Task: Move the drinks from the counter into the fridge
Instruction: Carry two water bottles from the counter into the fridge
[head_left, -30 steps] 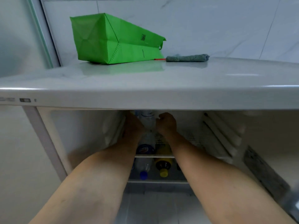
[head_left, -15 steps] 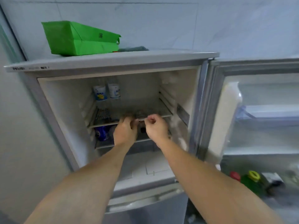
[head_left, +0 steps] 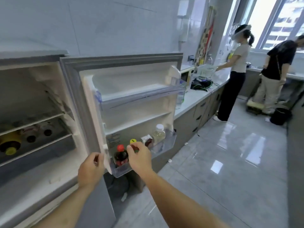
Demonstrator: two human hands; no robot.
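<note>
The fridge point(head_left: 32, 96) stands open on the left, with several bottles lying on a lower shelf, one yellow-capped point(head_left: 10, 145). Its open door point(head_left: 121, 102) carries a bottom rack holding a red-capped cola bottle point(head_left: 120, 156), a yellow-capped green bottle point(head_left: 133, 141), a small carton point(head_left: 146, 139) and a clear jar with a white lid point(head_left: 159, 133). My left hand point(head_left: 91, 167) hovers by the door's inner edge, fingers curled, with nothing in it. My right hand point(head_left: 139, 159) is in front of the green bottle, fingers curled and holding nothing. A clear bottle point(head_left: 180, 98) stands on the counter point(head_left: 195, 96) behind the door.
Two people stand at the far counter on the right, one by a white basket point(head_left: 205, 70). Cables point(head_left: 203, 83) lie on the counter. A dark bin point(head_left: 280, 116) sits on the glossy tiled floor, which stretches away to my right.
My view has swung right from the fridge interior to the open door and the kitchen. Both hands have come out of the fridge compartment and now hang in front of the door's bottom rack.
</note>
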